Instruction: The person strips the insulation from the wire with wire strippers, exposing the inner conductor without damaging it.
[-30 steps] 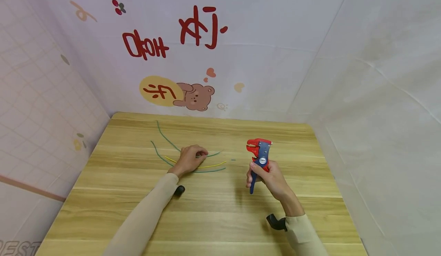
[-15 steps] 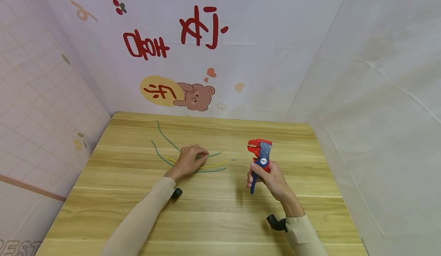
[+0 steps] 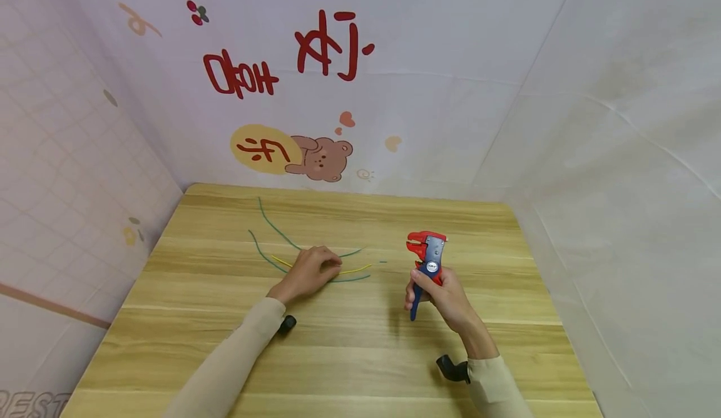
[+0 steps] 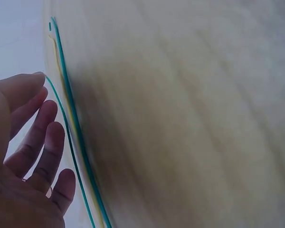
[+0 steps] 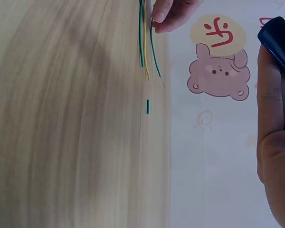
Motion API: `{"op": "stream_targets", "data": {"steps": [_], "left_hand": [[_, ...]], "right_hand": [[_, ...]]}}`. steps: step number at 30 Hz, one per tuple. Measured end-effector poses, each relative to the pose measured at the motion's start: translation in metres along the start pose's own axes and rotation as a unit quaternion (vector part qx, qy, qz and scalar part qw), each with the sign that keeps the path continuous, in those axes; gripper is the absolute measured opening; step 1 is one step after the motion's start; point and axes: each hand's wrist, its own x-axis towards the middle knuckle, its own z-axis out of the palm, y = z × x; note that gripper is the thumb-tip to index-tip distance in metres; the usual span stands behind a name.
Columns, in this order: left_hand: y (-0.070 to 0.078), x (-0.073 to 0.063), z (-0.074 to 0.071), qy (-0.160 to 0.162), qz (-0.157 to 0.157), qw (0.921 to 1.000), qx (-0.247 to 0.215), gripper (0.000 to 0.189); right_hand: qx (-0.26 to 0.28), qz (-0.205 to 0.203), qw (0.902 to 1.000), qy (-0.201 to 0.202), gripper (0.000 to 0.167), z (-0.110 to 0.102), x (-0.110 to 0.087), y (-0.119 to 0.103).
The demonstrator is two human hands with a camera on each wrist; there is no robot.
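Observation:
In the head view my right hand (image 3: 445,296) grips a wire stripper (image 3: 433,247) with red jaws and blue body, raised over the table; its blue handle (image 5: 279,45) shows in the right wrist view. My left hand (image 3: 307,274) is over the wires, fingers loosely bent. Its fingers (image 4: 54,135) appear to hold nothing in the left wrist view; the thumb tip is close to a green wire. That upper green wire (image 3: 277,225) has a thin bare end at the right. A yellow wire (image 3: 356,270) and a lower green wire (image 3: 352,279) run partly beneath the left hand.
A short green piece (image 3: 383,261) lies between the wires and the wire stripper. The wooden table (image 3: 349,355) meets a printed wall cloth (image 3: 428,111) at its far edge. Black camera mounts (image 3: 452,368) sit at both wrists.
My left hand has moved slightly toward me, away from the upper green wire and over the yellow one. My right hand keeps its grip on the wire stripper, nearly still.

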Motion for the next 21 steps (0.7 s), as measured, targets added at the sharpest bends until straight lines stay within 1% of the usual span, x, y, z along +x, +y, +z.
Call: {"op": "stream_targets", "data": {"steps": [4, 8, 11, 12, 14, 18, 19, 21], "left_hand": [[-0.002, -0.001, 0.002, -0.007, -0.005, 0.9999, 0.007, 0.013], [-0.005, -0.001, 0.005, -0.017, -0.012, 0.9997, 0.015, 0.011], [-0.006, 0.0, 0.006, -0.017, -0.014, 0.9996, 0.016, 0.009], [-0.007, 0.001, 0.006, -0.012, -0.008, 0.9998, 0.014, 0.007], [-0.021, 0.003, 0.014, 0.003, 0.003, 1.0, 0.007, 0.003], [-0.05, 0.008, 0.032, 0.031, 0.027, 0.9991, 0.006, 0.016], [-0.056, 0.009, 0.036, 0.032, 0.025, 0.9992, 0.006, 0.017], [-0.052, 0.008, 0.034, 0.023, 0.019, 0.9995, 0.007, 0.017]], "right_hand": [[0.004, -0.007, 0.9999, -0.007, 0.032, 0.0, -0.001, 0.002], [0.006, -0.004, 0.9999, -0.01, 0.03, 0.0, -0.003, 0.003], [0.005, -0.002, 1.0, -0.008, 0.03, 0.001, -0.003, 0.004], [0.005, -0.002, 1.0, -0.007, 0.03, 0.001, -0.003, 0.004], [0.005, -0.002, 1.0, -0.007, 0.03, 0.001, -0.002, 0.005], [0.006, -0.007, 0.9999, -0.011, 0.029, 0.001, -0.002, 0.004], [0.007, -0.007, 0.9999, -0.012, 0.029, 0.001, -0.003, 0.003], [0.007, -0.007, 0.9999, -0.013, 0.029, 0.001, -0.003, 0.003]]}}
